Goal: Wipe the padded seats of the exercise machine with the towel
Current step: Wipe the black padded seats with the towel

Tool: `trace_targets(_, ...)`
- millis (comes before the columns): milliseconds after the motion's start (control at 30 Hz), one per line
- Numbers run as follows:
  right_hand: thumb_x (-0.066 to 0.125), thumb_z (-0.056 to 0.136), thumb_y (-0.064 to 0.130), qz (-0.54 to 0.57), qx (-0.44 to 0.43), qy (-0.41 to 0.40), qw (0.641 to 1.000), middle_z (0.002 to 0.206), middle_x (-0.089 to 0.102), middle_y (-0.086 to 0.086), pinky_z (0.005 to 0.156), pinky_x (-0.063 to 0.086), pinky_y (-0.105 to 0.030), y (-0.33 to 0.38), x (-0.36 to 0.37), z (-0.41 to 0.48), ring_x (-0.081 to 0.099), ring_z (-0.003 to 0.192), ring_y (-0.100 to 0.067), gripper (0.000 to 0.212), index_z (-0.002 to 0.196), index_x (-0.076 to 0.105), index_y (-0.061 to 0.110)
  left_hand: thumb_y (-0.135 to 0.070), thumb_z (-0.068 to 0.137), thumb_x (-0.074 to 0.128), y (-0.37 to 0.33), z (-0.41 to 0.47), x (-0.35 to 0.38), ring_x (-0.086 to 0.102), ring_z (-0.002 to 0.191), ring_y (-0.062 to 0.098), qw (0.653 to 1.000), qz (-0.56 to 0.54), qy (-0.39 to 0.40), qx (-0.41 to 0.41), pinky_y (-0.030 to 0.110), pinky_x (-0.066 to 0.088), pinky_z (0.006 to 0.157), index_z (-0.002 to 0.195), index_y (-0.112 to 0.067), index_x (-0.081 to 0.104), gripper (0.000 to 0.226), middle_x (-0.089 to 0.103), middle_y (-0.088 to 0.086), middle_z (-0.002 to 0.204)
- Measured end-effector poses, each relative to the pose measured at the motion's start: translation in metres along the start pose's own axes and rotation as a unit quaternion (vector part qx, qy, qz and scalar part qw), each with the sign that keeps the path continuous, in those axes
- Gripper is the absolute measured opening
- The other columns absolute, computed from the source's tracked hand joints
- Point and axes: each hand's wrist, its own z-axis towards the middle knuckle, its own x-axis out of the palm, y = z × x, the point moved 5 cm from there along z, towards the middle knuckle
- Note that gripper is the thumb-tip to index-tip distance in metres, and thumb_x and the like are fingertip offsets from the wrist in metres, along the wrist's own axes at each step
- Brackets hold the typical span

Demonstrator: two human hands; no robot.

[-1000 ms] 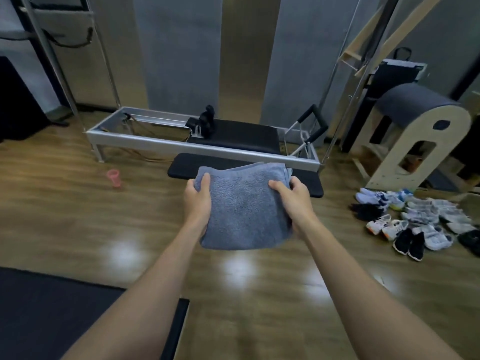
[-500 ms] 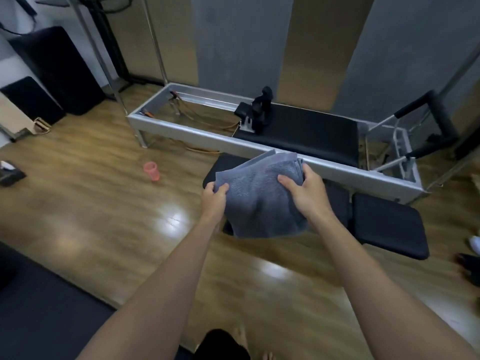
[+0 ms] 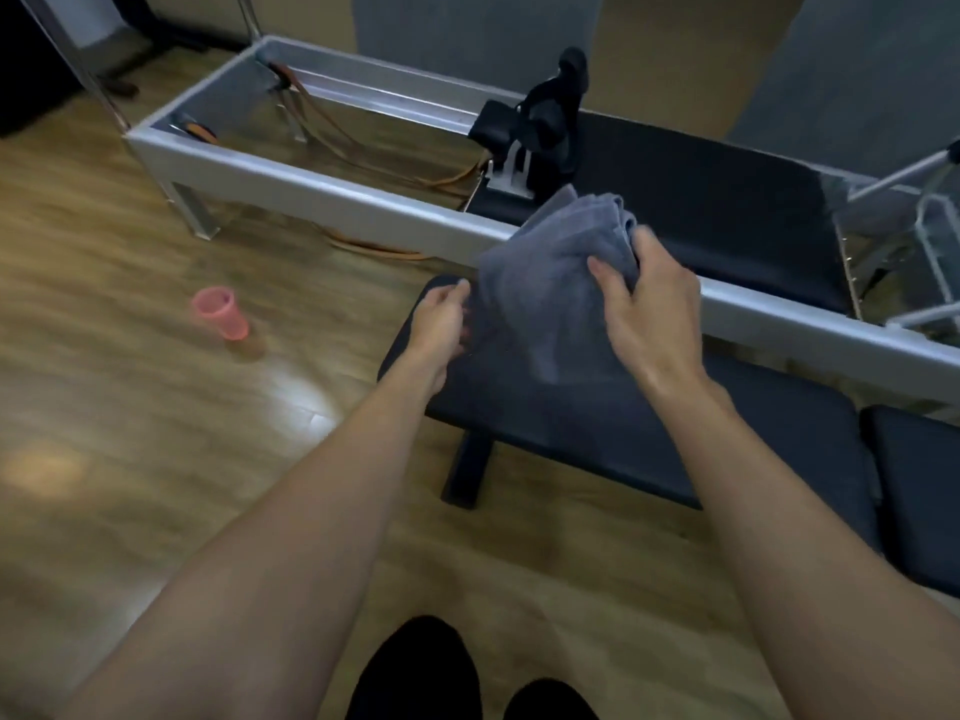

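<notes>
Closer now than a second before, both hands had carried the grey towel (image 3: 550, 283) over the near padded seat (image 3: 597, 423): right hand (image 3: 649, 314) clutching it, left hand (image 3: 441, 319) pinching its edge. No wiping had begun; the carriage pad (image 3: 701, 200) beyond lay untouched.

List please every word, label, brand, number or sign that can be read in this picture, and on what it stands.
None: no text can be read.
The towel, the pad, the frame and the pink cup show no print, and the picture is blurred by motion.
</notes>
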Motion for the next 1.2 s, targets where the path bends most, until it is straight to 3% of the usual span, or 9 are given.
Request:
trace_targets(67,0.059,0.092,0.024,-0.062,-0.075,-0.003,0.995,0.077,0.055,0.000,0.061,0.035,-0.035,-0.015,0.051,-0.005,0.052,0.070,-0.023,0.018,0.084,0.045,0.017,-0.045,0.100,0.040,0.026,0.046,-0.018,0.059,0.103,0.022,1.000,-0.013,-0.024,0.006,0.034,0.049,0.080,0.130,-0.019,0.049,0.041,0.060,0.003,0.115)
trace_targets(133,0.063,0.089,0.027,-0.117,-0.118,0.092,0.982,0.094,0.063,-0.002,0.070,0.041,-0.037,-0.042,0.119,-0.024,0.059,0.086,-0.028,0.015,0.098,0.054,0.019,-0.047,0.101,0.035,0.055,0.080,-0.034,0.058,0.102,0.021,0.999,-0.006,-0.041,0.014,0.032,0.047,0.075,0.132,-0.017,0.050,0.046,0.059,0.005,0.117)
trace_targets(233,0.056,0.091,0.049,-0.097,-0.023,0.278,0.955,0.129,0.059,0.004,0.098,0.041,-0.045,-0.092,0.205,-0.050,0.053,0.119,-0.021,0.046,0.132,0.050,0.029,-0.043,0.102,0.035,0.094,0.118,-0.055,0.055,0.094,0.019,0.996,0.043,-0.067,0.051,0.033,0.045,0.076,0.112,-0.020,0.056,0.033,0.058,0.003,0.103)
trace_targets(433,0.026,0.092,0.070,-0.227,0.056,0.237,0.943,0.161,0.016,-0.007,0.111,0.010,-0.068,-0.142,0.295,-0.016,0.009,0.148,-0.034,0.070,0.150,0.021,0.031,-0.033,0.099,0.046,0.113,0.163,-0.059,0.055,0.081,0.018,0.962,0.179,-0.115,0.175,0.032,0.040,0.073,0.095,-0.011,0.064,0.029,0.060,-0.001,0.081)
trace_targets(533,0.023,0.090,0.072,-0.284,0.026,0.190,0.940,0.159,0.016,-0.014,0.107,0.007,-0.073,-0.139,0.324,-0.012,0.009,0.146,-0.040,0.078,0.153,0.016,0.026,-0.031,0.100,0.046,0.107,0.182,-0.054,0.055,0.077,0.016,0.938,0.245,-0.117,0.215,0.031,0.039,0.070,0.091,-0.012,0.063,0.027,0.060,-0.003,0.076)
trace_targets(633,0.031,0.090,0.068,-0.296,0.030,0.172,0.939,0.156,0.024,-0.015,0.106,0.012,-0.070,-0.142,0.334,-0.001,0.017,0.143,-0.040,0.078,0.153,0.019,0.023,-0.030,0.099,0.046,0.106,0.213,-0.054,0.061,0.103,0.024,0.921,0.296,-0.121,0.222,0.038,0.046,0.090,0.113,-0.006,0.064,0.033,0.068,0.009,0.107)
trace_targets(800,0.048,0.085,0.049,-0.284,-0.012,0.075,0.956,0.122,0.056,-0.012,0.088,0.036,-0.055,-0.144,0.328,0.002,0.051,0.108,-0.033,0.056,0.130,0.052,0.015,-0.056,0.095,0.041,0.109,0.229,-0.041,0.041,0.134,0.021,0.926,0.351,-0.081,0.109,0.039,0.032,0.111,0.142,-0.019,0.043,0.060,0.043,0.005,0.145)
trace_targets(967,0.046,0.085,0.034,-0.254,-0.024,0.088,0.963,0.095,0.058,-0.009,0.072,0.033,-0.043,-0.140,0.329,0.014,0.052,0.085,-0.029,0.028,0.105,0.055,0.017,-0.060,0.096,0.035,0.100,0.226,-0.040,0.033,0.139,0.019,0.942,0.325,-0.071,0.033,0.029,0.023,0.108,0.146,-0.024,0.038,0.062,0.034,0.001,0.150)
trace_targets(1200,0.051,0.084,0.031,-0.229,-0.024,0.077,0.970,0.092,0.058,-0.007,0.072,0.031,-0.041,-0.143,0.331,0.017,0.052,0.082,-0.027,0.023,0.103,0.057,0.019,-0.067,0.091,0.036,0.096,0.222,-0.039,0.036,0.138,0.019,0.941,0.329,-0.081,0.012,0.041,0.025,0.115,0.145,-0.028,0.037,0.066,0.038,-0.002,0.150)
